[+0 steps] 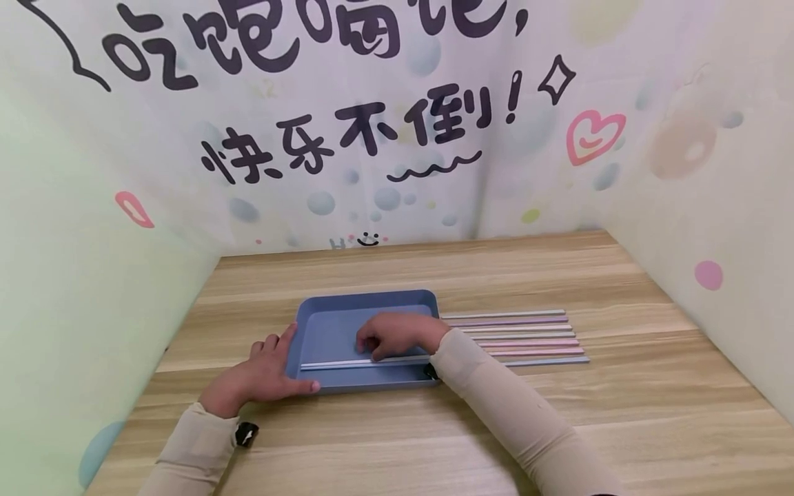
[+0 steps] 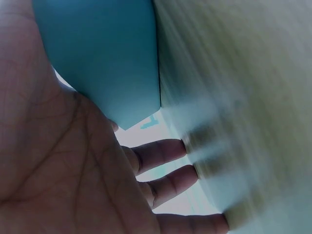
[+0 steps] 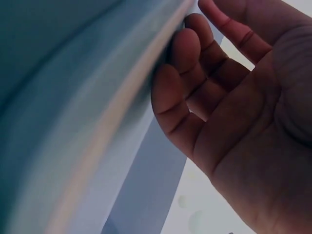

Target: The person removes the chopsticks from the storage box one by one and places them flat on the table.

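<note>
A blue rectangular tray [image 1: 366, 300] lies on the wooden table. My left hand [image 1: 263, 372] rests against its left end, fingers spread, thumb on the near rim. In the left wrist view, three fingertips touch the tabletop beside the tray wall [image 2: 102, 53]. Inside the tray, along its near side, a thin white stick [image 1: 335, 362] and a pale blue stick [image 1: 329, 368] lie side by side. My right hand [image 1: 397, 334] bends over them with curled fingers, thumb and index finger pinching at the white stick; the exact contact is partly hidden. The right wrist view shows a stick [image 3: 122, 97] running toward those fingertips.
To the right of the tray, several thin pastel sticks [image 1: 533, 335] lie in a row, left ends partly behind my right forearm. Bare wooden table [image 1: 347, 441] spreads in front. A printed curtain [image 1: 397, 172] stands behind the far edge.
</note>
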### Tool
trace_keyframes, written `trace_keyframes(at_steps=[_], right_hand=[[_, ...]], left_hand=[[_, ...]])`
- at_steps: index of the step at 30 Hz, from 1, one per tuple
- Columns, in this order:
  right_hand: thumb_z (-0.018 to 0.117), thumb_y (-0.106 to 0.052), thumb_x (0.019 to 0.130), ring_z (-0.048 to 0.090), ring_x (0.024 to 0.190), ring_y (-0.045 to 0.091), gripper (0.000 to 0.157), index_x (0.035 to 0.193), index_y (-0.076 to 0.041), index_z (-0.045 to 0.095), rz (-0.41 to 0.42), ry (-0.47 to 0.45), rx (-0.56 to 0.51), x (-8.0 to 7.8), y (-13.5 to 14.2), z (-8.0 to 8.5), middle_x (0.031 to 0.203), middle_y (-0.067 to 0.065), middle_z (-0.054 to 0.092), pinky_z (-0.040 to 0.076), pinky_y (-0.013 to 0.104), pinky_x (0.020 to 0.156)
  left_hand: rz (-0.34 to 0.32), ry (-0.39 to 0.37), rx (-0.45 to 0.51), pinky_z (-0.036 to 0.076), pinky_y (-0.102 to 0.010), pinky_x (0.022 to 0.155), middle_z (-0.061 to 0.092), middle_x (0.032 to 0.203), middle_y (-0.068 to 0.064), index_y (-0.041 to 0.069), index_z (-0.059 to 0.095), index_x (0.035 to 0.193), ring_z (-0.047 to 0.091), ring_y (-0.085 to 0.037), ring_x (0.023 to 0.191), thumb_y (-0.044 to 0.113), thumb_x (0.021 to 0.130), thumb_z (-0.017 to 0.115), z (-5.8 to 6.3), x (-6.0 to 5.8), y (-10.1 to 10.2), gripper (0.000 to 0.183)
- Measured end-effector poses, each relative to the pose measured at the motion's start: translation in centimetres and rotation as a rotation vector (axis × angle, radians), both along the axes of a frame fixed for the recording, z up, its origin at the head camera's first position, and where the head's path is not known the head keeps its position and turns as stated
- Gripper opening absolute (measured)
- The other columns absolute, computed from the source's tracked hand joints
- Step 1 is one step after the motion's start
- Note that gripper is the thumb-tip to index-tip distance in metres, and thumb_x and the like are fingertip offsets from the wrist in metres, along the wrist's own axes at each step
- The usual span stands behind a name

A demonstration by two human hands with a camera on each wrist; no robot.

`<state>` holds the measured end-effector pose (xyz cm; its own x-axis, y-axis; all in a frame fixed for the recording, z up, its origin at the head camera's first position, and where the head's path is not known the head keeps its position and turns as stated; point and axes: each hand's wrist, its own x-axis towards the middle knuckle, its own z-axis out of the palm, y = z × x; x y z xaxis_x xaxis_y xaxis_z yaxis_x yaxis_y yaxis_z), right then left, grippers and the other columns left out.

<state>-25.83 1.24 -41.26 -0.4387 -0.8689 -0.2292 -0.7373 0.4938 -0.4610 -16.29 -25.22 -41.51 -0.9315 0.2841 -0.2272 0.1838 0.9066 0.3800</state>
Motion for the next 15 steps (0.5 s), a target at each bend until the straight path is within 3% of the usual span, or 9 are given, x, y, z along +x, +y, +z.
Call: trace_keyframes(at_steps=[15], right_hand=[[0.070,-0.006,0.091,0.051,0.077,0.009,0.014,0.101,-0.015,0.067,-0.024,-0.012,0.003,-0.32,-0.19,-0.82,0.079,-0.005,0.054,0.041,0.022,0.071]], left_hand=[[-0.008,0.006,-0.002,0.039,-0.061,0.092,0.035,0.133,-0.038,-0.006,0.008,0.154,0.035,-0.054,0.116,0.065,0.076,0.075,-0.22,-0.09,-0.05,0.124]])
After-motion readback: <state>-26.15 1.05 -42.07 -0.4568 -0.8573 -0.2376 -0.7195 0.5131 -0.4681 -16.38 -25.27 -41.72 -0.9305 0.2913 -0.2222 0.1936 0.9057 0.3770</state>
